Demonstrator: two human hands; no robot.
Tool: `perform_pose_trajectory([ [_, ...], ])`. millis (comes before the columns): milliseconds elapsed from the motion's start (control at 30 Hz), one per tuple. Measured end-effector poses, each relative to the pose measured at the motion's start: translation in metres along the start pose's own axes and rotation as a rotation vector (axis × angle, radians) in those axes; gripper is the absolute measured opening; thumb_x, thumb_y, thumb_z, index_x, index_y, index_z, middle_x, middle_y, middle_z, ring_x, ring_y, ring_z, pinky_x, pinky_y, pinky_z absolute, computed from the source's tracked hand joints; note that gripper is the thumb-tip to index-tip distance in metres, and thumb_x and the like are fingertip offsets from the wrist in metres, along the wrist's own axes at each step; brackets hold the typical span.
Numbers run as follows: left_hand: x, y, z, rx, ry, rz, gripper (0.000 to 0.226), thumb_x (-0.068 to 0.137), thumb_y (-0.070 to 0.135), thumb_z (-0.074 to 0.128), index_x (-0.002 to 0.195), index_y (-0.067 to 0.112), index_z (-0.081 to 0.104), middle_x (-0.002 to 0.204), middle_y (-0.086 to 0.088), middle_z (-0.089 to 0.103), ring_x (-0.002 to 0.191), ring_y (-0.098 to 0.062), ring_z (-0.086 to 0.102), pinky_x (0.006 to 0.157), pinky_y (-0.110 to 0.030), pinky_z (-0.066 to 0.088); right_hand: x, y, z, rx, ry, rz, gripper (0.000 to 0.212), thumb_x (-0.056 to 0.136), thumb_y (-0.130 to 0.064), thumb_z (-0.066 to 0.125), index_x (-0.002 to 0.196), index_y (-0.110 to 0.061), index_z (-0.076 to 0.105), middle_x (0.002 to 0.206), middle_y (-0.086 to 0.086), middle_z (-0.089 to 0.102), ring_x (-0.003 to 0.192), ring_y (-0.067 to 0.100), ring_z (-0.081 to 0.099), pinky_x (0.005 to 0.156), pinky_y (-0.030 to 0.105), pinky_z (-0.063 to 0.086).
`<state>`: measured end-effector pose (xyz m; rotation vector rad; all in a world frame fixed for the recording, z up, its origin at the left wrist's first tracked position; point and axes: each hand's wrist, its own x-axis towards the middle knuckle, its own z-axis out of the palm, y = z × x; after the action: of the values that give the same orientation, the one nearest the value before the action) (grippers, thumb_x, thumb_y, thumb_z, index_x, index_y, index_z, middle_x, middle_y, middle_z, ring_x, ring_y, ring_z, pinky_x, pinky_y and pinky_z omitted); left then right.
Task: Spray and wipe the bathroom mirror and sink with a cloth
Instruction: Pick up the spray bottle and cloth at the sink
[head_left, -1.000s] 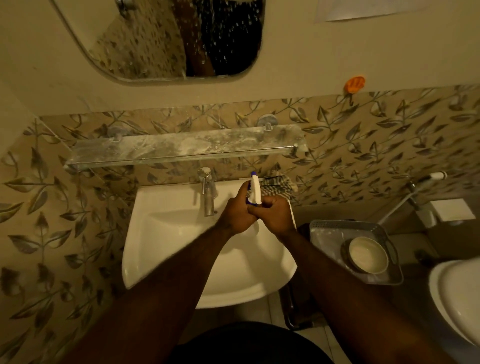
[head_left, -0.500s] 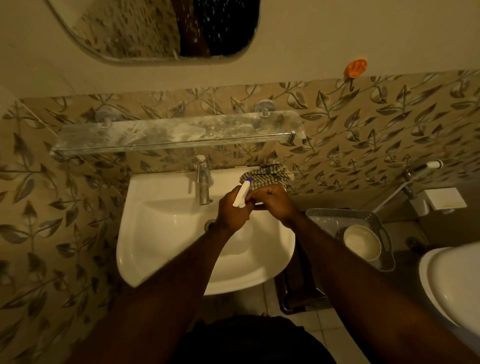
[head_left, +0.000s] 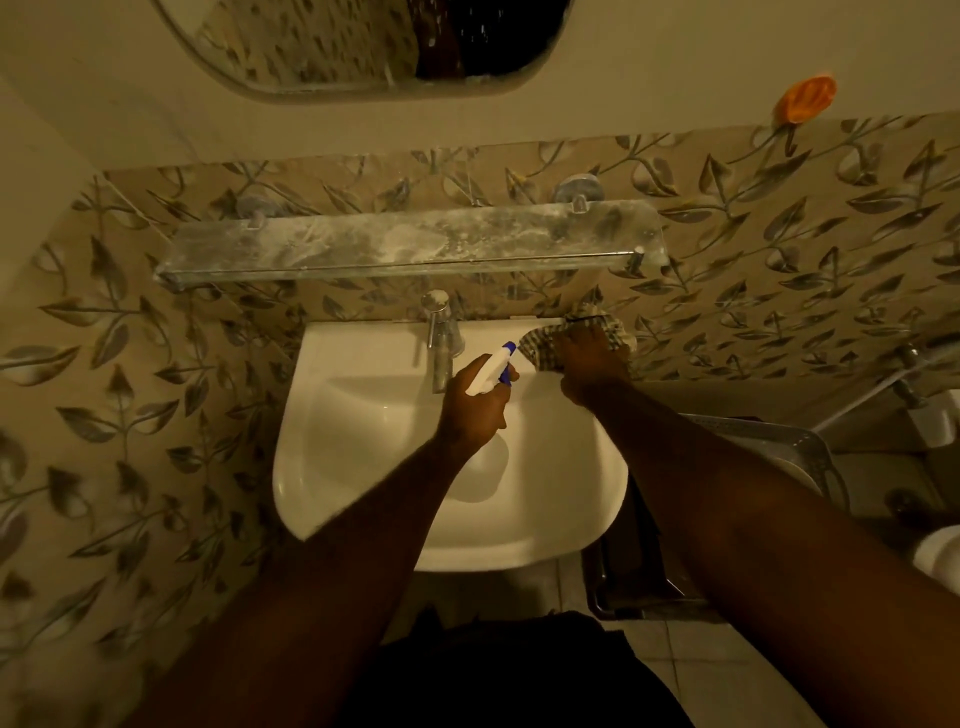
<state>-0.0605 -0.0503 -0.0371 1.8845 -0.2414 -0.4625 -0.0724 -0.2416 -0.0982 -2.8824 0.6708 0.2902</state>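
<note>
A white sink hangs on the tiled wall, with a chrome tap at its back. My left hand is over the basin, closed around a white and blue spray bottle that tilts up to the right. My right hand lies on a checked cloth at the sink's back right corner, fingers curled over it. The mirror sits at the top, speckled with droplets.
A dusty glass shelf juts out above the tap. An orange hook sticks to the wall at upper right. A grey basket stands to the right of the sink, beside a toilet and a hose sprayer.
The two hands were joined on the bottle over the sink; now my right hand has left it and moved back right onto the cloth. My left hand keeps the bottle.
</note>
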Motion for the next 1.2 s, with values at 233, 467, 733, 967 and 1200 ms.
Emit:
perform_pose_trajectory([
  [233,0.0,0.007,-0.006,0.036,0.022,0.033,0.026,0.088,-0.003,0.056,0.11,0.007,0.065,0.101,-0.014,0.069,0.078,-0.031,0.067,0.052,-0.034,0.055,0.014,0.001,0.017,0.086,-0.171,0.021,0.06,0.102,-0.034,0.054,0.157,-0.03,0.029,0.168,0.014,0.013,0.152,0.047,0.012,0.118,0.067,0.028],
  [467,-0.006,0.016,-0.017,-0.017,0.05,0.045,0.033,0.085,-0.006,0.055,0.106,0.019,0.064,0.099,-0.014,0.069,0.072,-0.022,0.063,0.047,-0.029,0.052,0.013,0.011,0.004,-0.014,-0.048,-0.019,0.057,0.096,-0.025,0.063,0.149,-0.021,0.044,0.141,0.019,0.054,0.131,0.041,0.052,0.107,0.053,0.048],
  [733,-0.016,0.016,-0.025,0.009,0.085,0.084,0.027,0.084,0.0,0.056,0.099,0.02,0.065,0.09,-0.007,0.066,0.079,-0.029,0.063,0.061,-0.048,0.059,-0.007,-0.004,-0.01,1.227,-0.028,0.618,0.03,0.093,-0.023,0.061,0.103,0.004,0.065,0.091,0.017,0.067,0.074,0.033,0.065,0.055,0.031,0.052],
  [967,-0.027,0.03,-0.038,0.068,0.089,0.208,0.017,0.084,0.002,0.059,0.096,0.008,0.069,0.086,-0.004,0.067,0.077,-0.023,0.063,0.071,-0.046,0.06,-0.069,-0.016,-0.035,1.927,-0.269,0.468,0.037,0.092,-0.013,0.044,0.119,0.001,0.065,0.111,0.021,0.073,0.099,0.034,0.071,0.087,0.044,0.061],
  [1200,-0.034,0.078,-0.075,0.185,0.103,0.437,0.011,0.086,0.024,0.06,0.083,0.013,0.063,0.068,-0.009,0.064,0.059,-0.029,0.064,0.056,-0.046,0.056,-0.099,-0.023,-0.109,1.816,-0.266,0.308,0.039,0.091,-0.022,0.057,0.12,0.0,0.069,0.106,0.019,0.076,0.094,0.034,0.073,0.099,0.045,0.054],
])
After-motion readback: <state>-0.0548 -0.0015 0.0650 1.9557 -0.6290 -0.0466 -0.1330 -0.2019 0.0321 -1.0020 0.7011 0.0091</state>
